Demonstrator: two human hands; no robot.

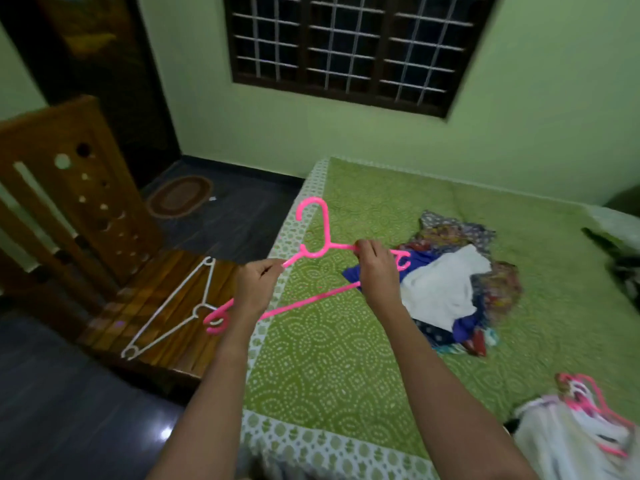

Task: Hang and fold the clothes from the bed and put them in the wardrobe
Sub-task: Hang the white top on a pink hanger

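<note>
A pink plastic hanger is held up over the left edge of the bed, which has a green patterned cover. My left hand grips its left arm and my right hand grips its right arm, hook pointing away from me. Just beyond my right hand lies a heap of clothes: a white garment on top, blue and multicoloured printed fabric around it. At the lower right, light garments on pink hangers lie on the bed.
A white hanger rests on a wooden chair left of the bed. Dark floor with an oval mat lies beyond. A barred window is set in the green wall. A dark door stands at the far left.
</note>
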